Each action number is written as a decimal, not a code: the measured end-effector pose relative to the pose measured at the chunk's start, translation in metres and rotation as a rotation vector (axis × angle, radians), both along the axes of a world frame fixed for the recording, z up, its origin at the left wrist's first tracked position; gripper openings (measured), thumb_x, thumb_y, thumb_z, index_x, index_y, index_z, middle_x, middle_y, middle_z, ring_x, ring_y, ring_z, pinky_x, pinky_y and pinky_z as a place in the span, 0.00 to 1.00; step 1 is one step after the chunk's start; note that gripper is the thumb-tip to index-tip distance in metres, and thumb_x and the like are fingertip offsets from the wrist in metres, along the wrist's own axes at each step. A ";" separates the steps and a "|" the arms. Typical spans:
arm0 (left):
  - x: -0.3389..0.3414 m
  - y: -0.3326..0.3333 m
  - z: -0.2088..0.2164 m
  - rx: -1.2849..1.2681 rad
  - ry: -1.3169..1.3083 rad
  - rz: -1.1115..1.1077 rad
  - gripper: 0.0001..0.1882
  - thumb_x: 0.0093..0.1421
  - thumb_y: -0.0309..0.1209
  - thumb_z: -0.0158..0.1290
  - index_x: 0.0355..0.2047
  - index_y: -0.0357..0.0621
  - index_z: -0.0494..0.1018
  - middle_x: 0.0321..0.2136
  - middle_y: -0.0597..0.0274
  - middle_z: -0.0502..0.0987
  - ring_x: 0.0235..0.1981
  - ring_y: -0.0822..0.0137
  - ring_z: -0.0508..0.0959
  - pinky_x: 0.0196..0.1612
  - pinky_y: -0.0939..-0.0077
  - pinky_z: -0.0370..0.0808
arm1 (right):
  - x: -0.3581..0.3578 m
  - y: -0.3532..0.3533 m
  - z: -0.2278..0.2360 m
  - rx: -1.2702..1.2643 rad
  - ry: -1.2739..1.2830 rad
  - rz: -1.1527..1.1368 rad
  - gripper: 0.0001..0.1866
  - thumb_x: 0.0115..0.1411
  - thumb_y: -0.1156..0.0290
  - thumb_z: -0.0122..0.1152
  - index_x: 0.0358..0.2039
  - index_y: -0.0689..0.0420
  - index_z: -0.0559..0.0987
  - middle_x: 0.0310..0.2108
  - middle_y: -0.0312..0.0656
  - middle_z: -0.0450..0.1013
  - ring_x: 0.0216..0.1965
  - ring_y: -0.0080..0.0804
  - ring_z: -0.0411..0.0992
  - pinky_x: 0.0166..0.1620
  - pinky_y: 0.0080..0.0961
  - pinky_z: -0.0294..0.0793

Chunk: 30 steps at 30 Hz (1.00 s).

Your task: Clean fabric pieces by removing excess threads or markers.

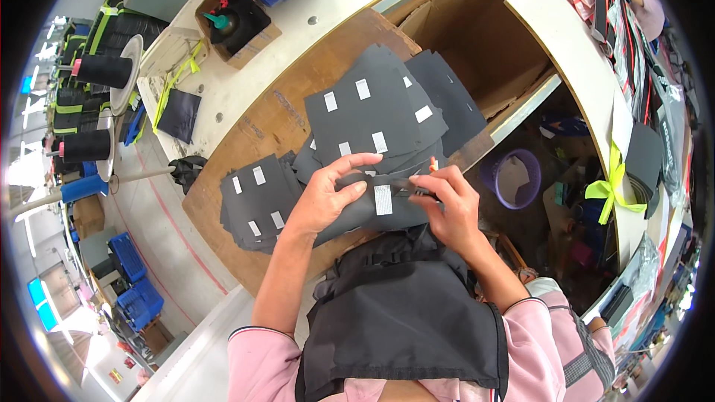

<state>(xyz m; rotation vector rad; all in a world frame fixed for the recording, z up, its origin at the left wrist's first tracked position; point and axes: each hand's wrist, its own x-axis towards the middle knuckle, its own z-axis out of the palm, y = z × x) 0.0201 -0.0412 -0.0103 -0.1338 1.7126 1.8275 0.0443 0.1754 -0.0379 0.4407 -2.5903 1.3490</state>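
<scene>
A dark grey fabric piece with a white label [383, 199] lies bent over the front edge of the table, close to my body. My left hand [325, 195] holds its left part, thumb and forefinger curled around the upper edge. At the piece's right side, my right hand [456, 207] is closed with a pinch at the edge. A small dark metal tool, like thread snips [421, 193], shows beneath those fingers, partly hidden by them. Just beyond is a stack of dark grey pieces with white labels [372, 108]. Another labelled stack [253, 197] sits left of my left hand.
The stacks rest on a brown wooden board [246, 123]. Beyond it stand an open cardboard box [477, 37] at right and a small box with a green-nozzled bottle [223, 24] at left. A purple basket [514, 179] stands low at right. Black thread cones [100, 71] are at far left.
</scene>
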 end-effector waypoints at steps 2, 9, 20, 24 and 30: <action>-0.001 0.000 0.000 -0.002 0.045 0.000 0.20 0.55 0.21 0.49 0.50 0.41 0.70 0.46 0.67 0.72 0.48 0.75 0.69 0.52 0.79 0.64 | 0.003 -0.001 0.007 0.018 0.009 0.087 0.17 0.40 0.78 0.66 0.35 0.54 0.78 0.26 0.37 0.68 0.25 0.35 0.69 0.27 0.28 0.69; 0.004 0.003 -0.001 0.129 0.079 0.311 0.18 0.59 0.20 0.47 0.51 0.44 0.70 0.44 0.65 0.73 0.42 0.73 0.73 0.46 0.79 0.71 | 0.010 0.000 -0.020 -0.823 -0.782 -0.183 0.17 0.55 0.76 0.57 0.46 0.60 0.69 0.24 0.31 0.62 0.20 0.17 0.61 0.22 0.13 0.62; 0.070 -0.007 -0.074 0.793 -0.374 0.945 0.14 0.61 0.22 0.46 0.47 0.49 0.67 0.44 0.62 0.74 0.44 0.65 0.75 0.46 0.66 0.76 | -0.018 -0.040 -0.051 -1.059 -1.392 0.076 0.20 0.64 0.56 0.48 0.42 0.61 0.74 0.23 0.33 0.66 0.12 0.14 0.51 0.19 0.17 0.62; 0.064 -0.007 -0.053 0.934 -0.277 0.845 0.16 0.55 0.21 0.51 0.44 0.48 0.69 0.43 0.62 0.74 0.48 0.61 0.73 0.54 0.55 0.69 | 0.031 -0.040 -0.088 -1.273 -1.524 0.008 0.15 0.64 0.61 0.48 0.39 0.61 0.74 0.22 0.34 0.70 0.17 0.23 0.67 0.18 0.20 0.67; 0.070 -0.012 -0.075 0.908 -0.290 0.818 0.19 0.50 0.20 0.53 0.45 0.46 0.71 0.45 0.63 0.74 0.49 0.59 0.72 0.54 0.55 0.68 | -0.033 -0.027 -0.032 -1.479 -1.345 -0.075 0.26 0.60 0.47 0.52 0.46 0.58 0.72 0.35 0.38 0.74 0.34 0.25 0.74 0.38 0.22 0.75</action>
